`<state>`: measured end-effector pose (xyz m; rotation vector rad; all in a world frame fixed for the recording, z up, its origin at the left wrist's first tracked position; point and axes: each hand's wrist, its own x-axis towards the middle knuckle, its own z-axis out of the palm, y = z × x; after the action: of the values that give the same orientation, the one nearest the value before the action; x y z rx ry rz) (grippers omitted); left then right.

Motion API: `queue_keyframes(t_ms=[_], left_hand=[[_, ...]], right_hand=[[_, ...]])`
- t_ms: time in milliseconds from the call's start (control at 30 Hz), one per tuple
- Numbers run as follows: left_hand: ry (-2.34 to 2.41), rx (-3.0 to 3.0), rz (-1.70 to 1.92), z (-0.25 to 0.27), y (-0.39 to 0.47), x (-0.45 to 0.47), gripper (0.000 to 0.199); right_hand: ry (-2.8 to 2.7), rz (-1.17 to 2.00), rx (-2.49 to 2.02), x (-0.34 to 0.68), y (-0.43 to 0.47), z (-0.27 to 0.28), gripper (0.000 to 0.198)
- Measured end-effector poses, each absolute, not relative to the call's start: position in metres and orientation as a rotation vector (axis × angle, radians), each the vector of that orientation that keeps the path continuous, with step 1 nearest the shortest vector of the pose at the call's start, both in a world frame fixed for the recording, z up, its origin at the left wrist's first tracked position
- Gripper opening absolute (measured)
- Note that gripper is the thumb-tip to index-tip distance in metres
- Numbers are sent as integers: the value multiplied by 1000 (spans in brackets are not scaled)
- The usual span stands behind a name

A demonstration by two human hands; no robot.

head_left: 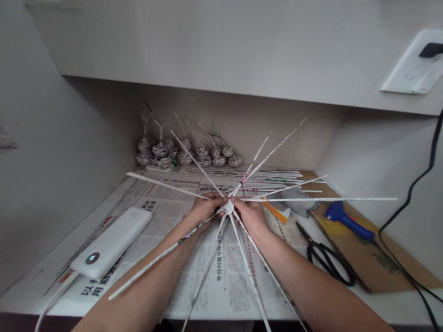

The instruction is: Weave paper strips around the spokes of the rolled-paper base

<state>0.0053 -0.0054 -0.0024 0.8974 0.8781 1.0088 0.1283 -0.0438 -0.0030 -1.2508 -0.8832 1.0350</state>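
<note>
A: Where are we in the work?

B: Right at the centre, I'd say! The white woven paper hub (pixel 228 207) sits between the two hands, and rolled-paper spokes (pixel 257 295) fan out on every side. It looks like the weaving or tightening of the hub, early on, with long ends to spare.

A: And the grip?

B: Left hand (pixel 205 207) pinching the hub's left edge, fingers curled under; right hand (pixel 254 216) pinching from the right, thumb up close to the middle. Both touching it, fingertips almost meeting across it!

A: Is it resting on the newspaper (pixel 230 293)?

B: It's over it, but from this angle I can't tell whether it touches.

A: What does the next move call for?

B: My judgement: one hand holding that centre firm while the other folds a single spoke across its neighbour, snugly, without springing the rest loose. The scissors (pixel 309 240) and blue glue gun (pixel 348 221) lie off to the right, neither one in hand.
</note>
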Motion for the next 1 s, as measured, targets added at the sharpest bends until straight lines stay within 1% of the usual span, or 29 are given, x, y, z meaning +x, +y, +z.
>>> queue_keyframes(t_ms=[200,400,533,633,800,1000], left_hand=[[816,957,1068,-6,-7,10,34],[778,1059,1100,-8,-3,7,35],[786,1094,1076,-7,-1,4,31],[812,1138,1071,-6,0,3,25],[793,1219,1099,-5,1,0,27],[736,1145,1089,-1,-3,0,26]], right_hand=[[-835,985,-1297,128,-42,-4,25],[-809,1036,-1347,131,-41,-7,31],[-808,1109,-1324,133,-40,-8,32],[-790,1148,-1283,134,-38,-8,27],[-758,1172,-1268,135,-34,-9,22],[-723,1257,-1243,135,-34,-10,21]])
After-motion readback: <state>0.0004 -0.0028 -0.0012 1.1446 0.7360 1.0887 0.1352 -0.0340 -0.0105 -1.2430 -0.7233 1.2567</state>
